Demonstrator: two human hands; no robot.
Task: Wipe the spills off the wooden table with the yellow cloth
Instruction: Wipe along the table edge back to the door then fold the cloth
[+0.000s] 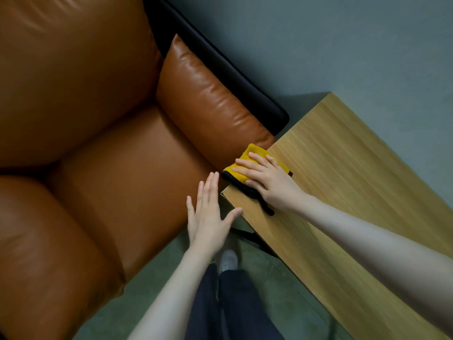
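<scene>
Dark trouser legs (235,307) and a pale shoe (228,260) sit lowest in view, over green carpet (277,290). Both bare forearms reach forward from there.

On the right hand (272,182), the grip is spread flat, fingers straight and splayed, pressing down on the yellow cloth (245,165) rather than curling round it. That cloth lies under the palm at the near corner of the desk (355,192), its far part hanging a little past the edge toward the sofa (98,119). It looks like thick, nubby towelling, folded into a pad, with a black hem and a black loop trailing beside the wrist.

Left of it, the left hand (208,214) is held flat with fingers together, holding nothing, its thumb tip at or just touching the desk edge; I cannot tell which.

Judging progress: no wet patch or stain is visible on the pale, straight-grained wood, which has a smooth, matte look. Wiping seems under way at this corner, perhaps near its end, though small spills could be too faint to see.

Glossy brown leather, plump and creased, covers the sofa.
</scene>
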